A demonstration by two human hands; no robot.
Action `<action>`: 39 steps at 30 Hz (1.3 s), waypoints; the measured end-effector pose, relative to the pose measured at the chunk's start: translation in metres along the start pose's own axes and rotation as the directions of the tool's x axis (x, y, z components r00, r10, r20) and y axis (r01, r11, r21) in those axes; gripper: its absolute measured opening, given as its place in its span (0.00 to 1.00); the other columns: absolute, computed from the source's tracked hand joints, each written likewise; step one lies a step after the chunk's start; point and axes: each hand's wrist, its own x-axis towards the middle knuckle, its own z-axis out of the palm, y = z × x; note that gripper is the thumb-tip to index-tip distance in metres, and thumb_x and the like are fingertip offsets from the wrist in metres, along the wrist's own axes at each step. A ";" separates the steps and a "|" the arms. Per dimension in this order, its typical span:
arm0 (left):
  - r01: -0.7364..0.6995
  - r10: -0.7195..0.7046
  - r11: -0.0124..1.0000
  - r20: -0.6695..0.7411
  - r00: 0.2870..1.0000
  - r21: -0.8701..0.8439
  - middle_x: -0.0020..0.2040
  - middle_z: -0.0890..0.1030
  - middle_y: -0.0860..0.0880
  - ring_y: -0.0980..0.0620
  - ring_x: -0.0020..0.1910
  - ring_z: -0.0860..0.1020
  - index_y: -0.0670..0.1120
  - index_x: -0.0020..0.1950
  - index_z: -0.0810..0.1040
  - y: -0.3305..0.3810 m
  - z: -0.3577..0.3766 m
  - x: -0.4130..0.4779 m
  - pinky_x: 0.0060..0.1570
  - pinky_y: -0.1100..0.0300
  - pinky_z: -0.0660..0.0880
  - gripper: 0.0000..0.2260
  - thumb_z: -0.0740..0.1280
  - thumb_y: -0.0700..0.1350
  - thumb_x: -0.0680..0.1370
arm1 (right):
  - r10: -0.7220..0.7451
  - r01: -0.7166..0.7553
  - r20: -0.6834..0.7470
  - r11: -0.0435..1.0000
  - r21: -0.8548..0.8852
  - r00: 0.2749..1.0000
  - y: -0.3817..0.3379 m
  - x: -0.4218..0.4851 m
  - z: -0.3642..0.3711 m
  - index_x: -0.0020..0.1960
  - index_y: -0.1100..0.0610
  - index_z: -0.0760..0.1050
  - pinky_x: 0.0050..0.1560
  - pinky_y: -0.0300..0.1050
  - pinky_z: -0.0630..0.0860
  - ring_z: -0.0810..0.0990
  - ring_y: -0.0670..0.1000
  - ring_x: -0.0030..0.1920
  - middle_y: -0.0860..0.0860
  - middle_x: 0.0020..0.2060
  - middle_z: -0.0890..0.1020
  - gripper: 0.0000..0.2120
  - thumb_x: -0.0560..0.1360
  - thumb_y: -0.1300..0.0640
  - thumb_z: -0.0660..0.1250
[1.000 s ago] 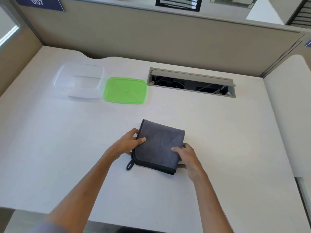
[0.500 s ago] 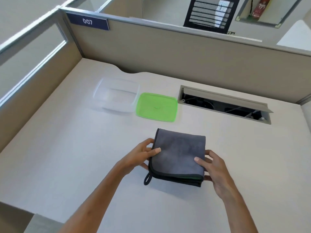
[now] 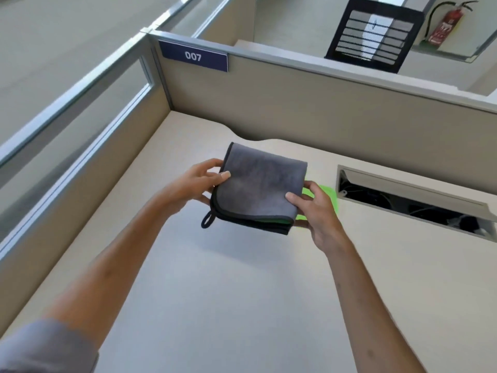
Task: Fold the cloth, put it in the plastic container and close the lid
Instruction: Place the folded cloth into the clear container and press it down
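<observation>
The grey cloth (image 3: 258, 187), folded into a thick square with a black hem and a small loop at its near left corner, is held in the air above the desk. My left hand (image 3: 195, 184) pinches its left edge, thumb on top. My right hand (image 3: 316, 211) grips its right near corner. Only a strip of the green lid (image 3: 329, 196) shows past my right hand. The clear plastic container is hidden behind the cloth.
The white desk (image 3: 228, 292) is walled by beige partitions (image 3: 309, 109) at the back and left, with a blue "007" sign (image 3: 193, 56). An open cable tray (image 3: 414, 200) is sunk into the desk at the right.
Both hands have lifted the folded cloth off the desk and carried it forward and left, over the container and lid. The camera has tilted up.
</observation>
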 end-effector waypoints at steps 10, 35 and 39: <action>0.015 -0.018 0.999 -0.086 0.996 -0.028 0.58 0.90 0.44 0.43 0.58 0.89 0.47 0.77 0.77 -0.004 -0.069 0.090 0.57 0.45 0.87 0.20 0.72 0.38 0.86 | -0.097 0.085 -0.114 0.990 -0.111 0.989 -0.021 0.096 0.073 0.59 0.49 0.76 0.32 0.48 0.85 0.88 0.47 0.36 0.53 0.47 0.88 0.12 0.81 0.62 0.73; 0.298 0.000 0.499 -0.343 0.939 0.814 0.52 0.83 0.44 0.38 0.53 0.83 0.45 0.63 0.82 -0.013 -0.039 0.123 0.47 0.49 0.77 0.23 0.85 0.50 0.73 | -0.170 -0.033 -0.203 0.684 -0.729 0.964 -0.012 0.101 0.086 0.54 0.53 0.81 0.48 0.51 0.77 0.84 0.62 0.58 0.53 0.51 0.89 0.15 0.71 0.54 0.81; 0.257 -0.025 0.448 -0.275 0.961 0.856 0.51 0.84 0.46 0.41 0.48 0.82 0.46 0.61 0.82 -0.010 -0.047 0.116 0.46 0.48 0.79 0.25 0.86 0.54 0.71 | -0.150 -0.054 -0.168 0.570 -0.820 0.974 -0.017 0.098 0.077 0.57 0.50 0.81 0.46 0.49 0.74 0.86 0.61 0.56 0.50 0.54 0.89 0.18 0.71 0.49 0.82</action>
